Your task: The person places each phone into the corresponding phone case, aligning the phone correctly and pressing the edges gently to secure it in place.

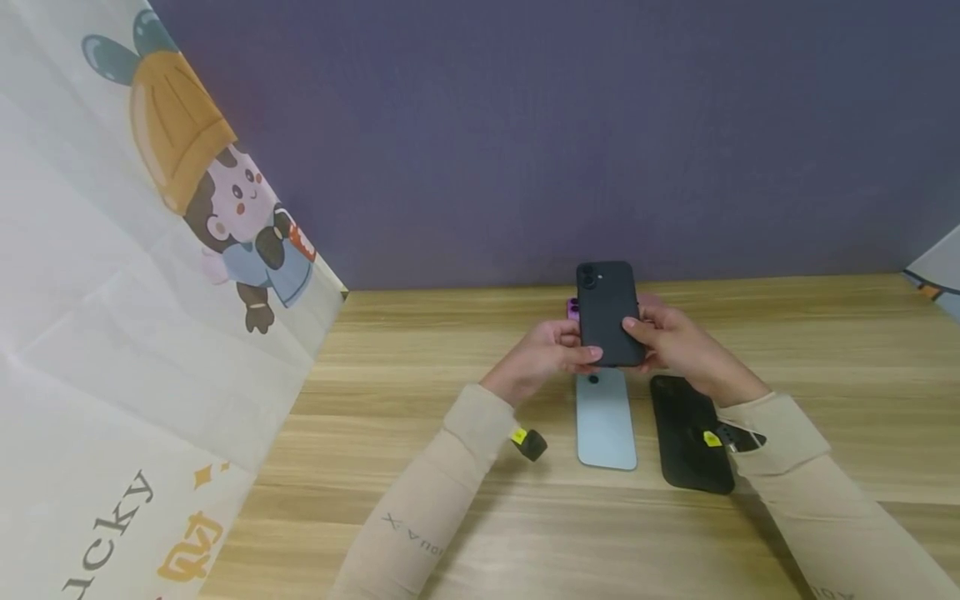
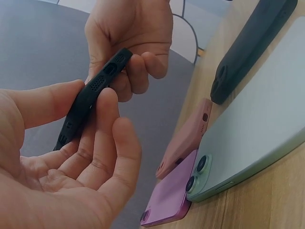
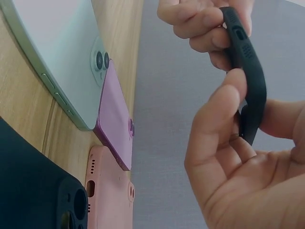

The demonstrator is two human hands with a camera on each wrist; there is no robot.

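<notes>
A black phone in a case [image 1: 606,300] is raised over the back of the table, back face and camera lenses turned toward the head camera. My left hand [image 1: 549,354] pinches its lower left corner, thumb on the back. On its right side, my right hand [image 1: 675,342] grips the edge with the thumb over the back. The port opening and speaker holes along its bottom edge show in both wrist views. Below it lies a pale green phone [image 1: 606,425]. A second black phone or case [image 1: 675,442] lies partly under my right forearm.
Behind the raised phone, a purple phone [image 2: 171,193] and a pink phone case [image 2: 186,140] lie on the wooden table [image 1: 420,358], mostly hidden in the head view. A dark purple wall [image 1: 562,142] rises at the back. A white printed sheet [image 1: 150,333] borders the left side.
</notes>
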